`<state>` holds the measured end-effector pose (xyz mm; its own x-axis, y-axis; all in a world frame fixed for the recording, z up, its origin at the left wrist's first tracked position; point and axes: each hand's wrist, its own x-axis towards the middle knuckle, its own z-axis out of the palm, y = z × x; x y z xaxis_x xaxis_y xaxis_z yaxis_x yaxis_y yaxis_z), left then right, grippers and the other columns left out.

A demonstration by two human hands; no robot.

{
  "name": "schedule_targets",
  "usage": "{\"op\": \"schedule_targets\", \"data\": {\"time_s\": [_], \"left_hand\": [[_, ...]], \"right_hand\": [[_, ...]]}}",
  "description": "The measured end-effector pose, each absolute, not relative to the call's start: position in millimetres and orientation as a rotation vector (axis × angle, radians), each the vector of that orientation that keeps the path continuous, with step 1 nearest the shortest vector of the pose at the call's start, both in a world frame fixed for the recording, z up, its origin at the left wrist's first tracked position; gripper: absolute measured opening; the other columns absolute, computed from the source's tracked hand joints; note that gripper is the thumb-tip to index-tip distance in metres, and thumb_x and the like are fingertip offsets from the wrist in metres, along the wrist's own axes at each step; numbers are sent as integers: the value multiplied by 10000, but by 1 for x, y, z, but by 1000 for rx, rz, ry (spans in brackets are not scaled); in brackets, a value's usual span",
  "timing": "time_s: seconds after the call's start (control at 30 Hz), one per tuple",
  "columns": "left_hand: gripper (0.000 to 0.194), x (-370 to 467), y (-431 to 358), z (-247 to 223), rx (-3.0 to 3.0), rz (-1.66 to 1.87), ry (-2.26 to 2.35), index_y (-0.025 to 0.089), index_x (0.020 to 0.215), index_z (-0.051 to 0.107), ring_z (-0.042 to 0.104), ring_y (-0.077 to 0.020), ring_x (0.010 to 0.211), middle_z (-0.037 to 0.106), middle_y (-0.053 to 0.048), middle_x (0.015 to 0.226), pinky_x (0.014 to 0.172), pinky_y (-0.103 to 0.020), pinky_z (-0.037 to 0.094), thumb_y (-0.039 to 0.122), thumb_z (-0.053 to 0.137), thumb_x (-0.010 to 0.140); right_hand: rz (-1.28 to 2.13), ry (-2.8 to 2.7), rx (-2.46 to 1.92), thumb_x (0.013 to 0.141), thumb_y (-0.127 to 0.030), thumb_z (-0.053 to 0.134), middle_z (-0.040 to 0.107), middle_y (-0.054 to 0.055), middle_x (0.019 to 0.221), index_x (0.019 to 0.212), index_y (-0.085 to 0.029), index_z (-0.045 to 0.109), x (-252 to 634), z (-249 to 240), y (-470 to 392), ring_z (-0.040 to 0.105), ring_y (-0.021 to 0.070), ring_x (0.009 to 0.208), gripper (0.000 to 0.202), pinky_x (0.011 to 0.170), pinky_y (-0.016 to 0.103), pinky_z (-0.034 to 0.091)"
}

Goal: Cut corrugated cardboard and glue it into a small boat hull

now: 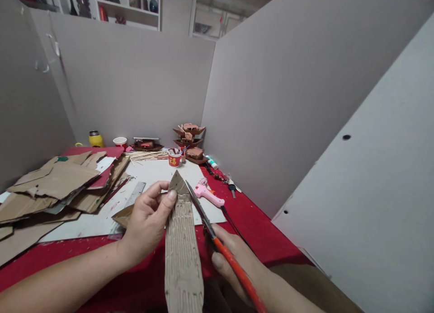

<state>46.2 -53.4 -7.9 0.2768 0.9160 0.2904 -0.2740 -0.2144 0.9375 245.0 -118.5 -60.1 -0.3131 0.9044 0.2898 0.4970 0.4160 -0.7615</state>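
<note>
A long strip of corrugated cardboard with a pointed tip stands up in front of me. My left hand pinches it near the tip, thumb on the ridged face. In my right hand are scissors with red handles. Their blades point up and lie close along the right edge of the strip's tip; whether they touch it I cannot tell. Behind my left hand a folded cardboard piece rests on the white board.
Cardboard pieces are piled at the left. A pink glue gun with a black cord lies right of the strip. Farther back stand a red cup, thin sticks, small brown boats and a yellow bottle. Grey panels surround the red table.
</note>
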Motion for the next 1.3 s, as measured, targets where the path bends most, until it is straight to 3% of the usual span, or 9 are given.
{"op": "schedule_targets", "data": {"time_s": [0.47,0.93,1.3], "left_hand": [[187,48,-55,-11,1307,1200,637,208,952,593,547,-93,539,604,46,634,534,-180,456,356,632,845],[208,48,-57,-10,1235,1180,637,201,922,608,588,-95,534,679,26,659,531,-179,478,350,685,801],[213,50,-56,-10,1182,1150,594,202,930,603,616,-101,545,688,27,650,537,-177,482,338,698,795]], "right_hand": [[785,-1835,-1169,850,-534,524,512,-6,603,802,-217,574,238,-61,-119,428,156,508,324,494,264,377],[822,-1880,-1240,922,-483,453,333,-66,615,750,-214,390,246,-76,-118,291,103,533,326,474,229,259],[755,-1823,-1165,896,-522,467,281,-65,603,685,-213,367,239,-79,-117,261,100,530,387,474,238,247]]}}
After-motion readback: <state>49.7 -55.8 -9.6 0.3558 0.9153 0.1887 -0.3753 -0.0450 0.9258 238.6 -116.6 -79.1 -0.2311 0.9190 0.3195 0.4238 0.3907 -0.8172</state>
